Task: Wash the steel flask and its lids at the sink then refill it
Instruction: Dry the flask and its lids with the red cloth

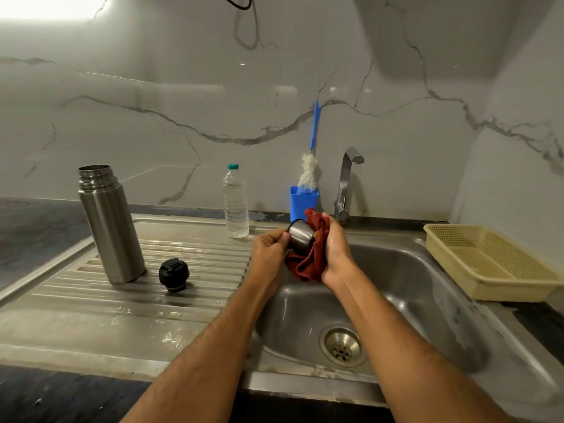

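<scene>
The left hand is gripping the steel cup lid, fingers and thumb curled round its rim end, and is holding it over the back left corner of the sink basin. The lid is lying on its side: its long axis is running roughly left to right, with the dark open rim facing the left hand and the closed end pointing into the red cloth. The right hand is clutching that cloth, fingers wrapped round the bunched fabric, and is pressing it against the lid's closed end and side. So the 2 hands are meeting across the lid, the cloth lying directly to the right of it and touching it.

By my judgement the step in hand is wiping this lid, and any turning of it is going to run about that left-to-right axis.

The flask is standing upright and open-mouthed on the ribbed drainer, near its back left part, well apart from both hands; the left hand is the nearer one. The black stopper lid is resting just beside the flask's base, on its right, between flask and basin. A water bottle is standing at the drainer's back edge, near the tap, and looks to me the likely source for refilling.
</scene>
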